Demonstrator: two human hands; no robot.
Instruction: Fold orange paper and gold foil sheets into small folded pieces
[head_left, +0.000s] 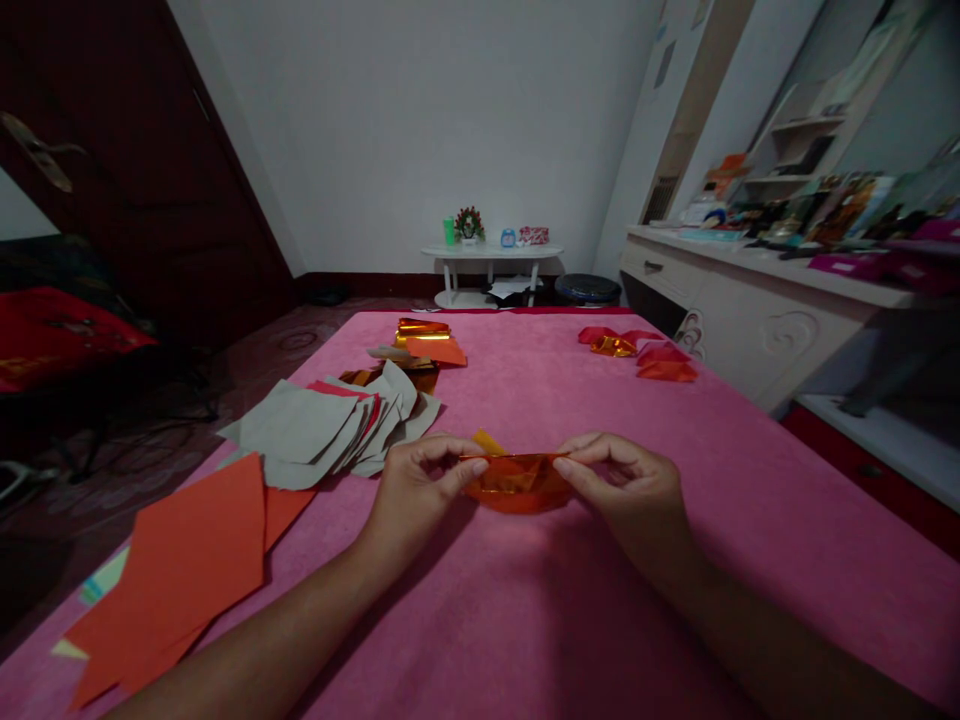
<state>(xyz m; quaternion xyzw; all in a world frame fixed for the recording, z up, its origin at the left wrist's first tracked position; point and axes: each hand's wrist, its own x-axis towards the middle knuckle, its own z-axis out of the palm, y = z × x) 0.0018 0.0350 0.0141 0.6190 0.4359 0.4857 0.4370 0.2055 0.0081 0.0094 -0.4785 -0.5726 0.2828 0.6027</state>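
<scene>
A shiny orange-gold foil paper piece is stretched between my hands above the pink cloth. My left hand pinches its left end between thumb and fingers. The right end is pinched the same way by my right hand. The foil's lower edge curves downward, and a small yellow strip shows just behind its left part. Grey paper sheets with some red ones among them lie to the left of my left hand.
Orange sheets lie at the left table edge. Gold foil is at the back left of the pink-covered table. Folded red and gold pieces rest at the back right. A white dresser stands right.
</scene>
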